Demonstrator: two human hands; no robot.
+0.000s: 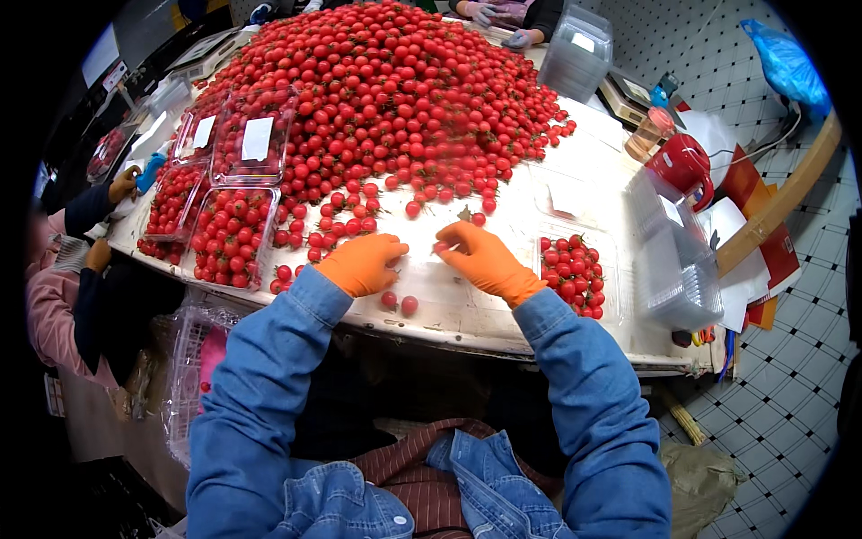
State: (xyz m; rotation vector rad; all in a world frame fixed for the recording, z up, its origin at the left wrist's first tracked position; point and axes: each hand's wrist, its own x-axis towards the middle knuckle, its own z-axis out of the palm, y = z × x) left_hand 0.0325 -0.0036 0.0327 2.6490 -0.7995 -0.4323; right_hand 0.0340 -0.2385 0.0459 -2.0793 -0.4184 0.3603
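Both my hands wear orange gloves and hover over the white tabletop (449,314). My left hand (362,264) has its fingers curled inward; what they hold, if anything, is hidden. Opposite it, my right hand (489,263) pinches thumb and fingers together, with a small reddish spot at the tips that is too unclear to name. Two loose cherry tomatoes (409,306) lie just below the left hand. Right of my right hand, an open clear plastic clamshell (613,269) is partly filled with tomatoes. A large heap of cherry tomatoes (377,99) rises beyond the hands.
Filled clear clamshells (235,235) stand at the left, some stacked. At the right are nested clear containers (678,269), a red kettle (681,164) and a scale (626,94). Co-workers' gloved hands (521,39) show across the table; another person (67,296) sits at the left.
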